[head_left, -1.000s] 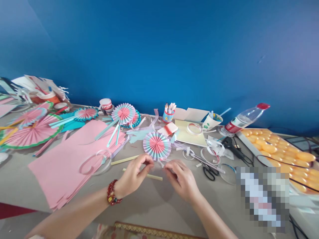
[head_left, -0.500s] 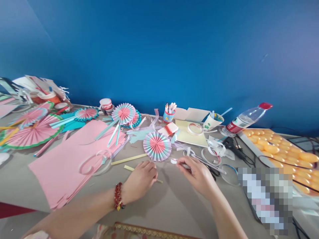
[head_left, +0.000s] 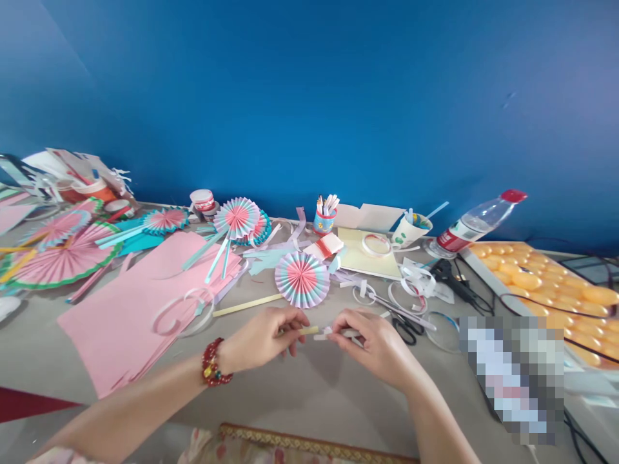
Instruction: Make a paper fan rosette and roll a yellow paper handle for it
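My left hand (head_left: 268,338) is closed in a pinch on a pale yellow paper strip (head_left: 309,330), whose end sticks out to the right. Facing it, my right hand (head_left: 372,341) pinches a small white strip (head_left: 321,336); the two ends are close together, and whether they touch I cannot tell. Just beyond my hands lies a round pleated paper fan (head_left: 302,280) in pink, blue and lilac. A second yellow strip (head_left: 246,305) lies on the table to the left of the fan. Black-handled scissors (head_left: 407,328) rest beside my right hand.
Pink paper sheets (head_left: 116,316) and finished fans (head_left: 236,219) spread over the left. Toward the wall stand a pen cup (head_left: 324,219), a paper cup (head_left: 411,231) and a tilted-looking bottle (head_left: 476,225). A glue gun (head_left: 454,283) with its cable lies at the right.
My left hand has lifted the yellow strip off the table and turned it toward my right hand. My right hand has come slightly nearer to me with the white strip.
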Motion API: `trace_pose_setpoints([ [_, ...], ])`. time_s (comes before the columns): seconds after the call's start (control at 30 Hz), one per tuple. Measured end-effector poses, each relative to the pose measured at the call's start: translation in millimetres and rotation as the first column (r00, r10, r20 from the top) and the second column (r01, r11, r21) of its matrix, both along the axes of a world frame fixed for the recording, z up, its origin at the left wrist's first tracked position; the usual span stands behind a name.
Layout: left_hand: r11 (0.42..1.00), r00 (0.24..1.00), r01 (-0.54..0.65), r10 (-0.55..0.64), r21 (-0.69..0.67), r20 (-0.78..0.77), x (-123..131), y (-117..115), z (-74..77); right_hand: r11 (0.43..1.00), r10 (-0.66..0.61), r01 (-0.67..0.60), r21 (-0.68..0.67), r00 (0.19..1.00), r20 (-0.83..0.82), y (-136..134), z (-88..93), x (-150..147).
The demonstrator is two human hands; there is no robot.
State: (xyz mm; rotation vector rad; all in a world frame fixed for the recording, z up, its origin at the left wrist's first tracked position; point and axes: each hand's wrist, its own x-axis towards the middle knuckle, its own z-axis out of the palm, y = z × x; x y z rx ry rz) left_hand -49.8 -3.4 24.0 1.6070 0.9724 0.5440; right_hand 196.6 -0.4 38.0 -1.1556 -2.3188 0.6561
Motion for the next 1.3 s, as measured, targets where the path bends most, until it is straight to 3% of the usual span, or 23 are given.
trace_pose_setpoints([
  [0.27,0.997,0.994,0.018,-0.01,0.074,-0.111,4,-1,16.4,1.0,0.006,-0.006,0.017,1.0,-0.001,-3,-5.7,-6],
  [0.67,0.982,0.987,0.025,0.005,0.187,-0.162,8,0,22.2,0.999,-0.032,0.032,0.003,0.999,-0.016,-3,-8.8,-8],
  [1.3,0.985,0.972,0.052,-0.012,0.164,-0.234,9,0,28.8,0.998,-0.047,0.047,-0.049,0.999,-0.007,-2,-11.0,-9],
])
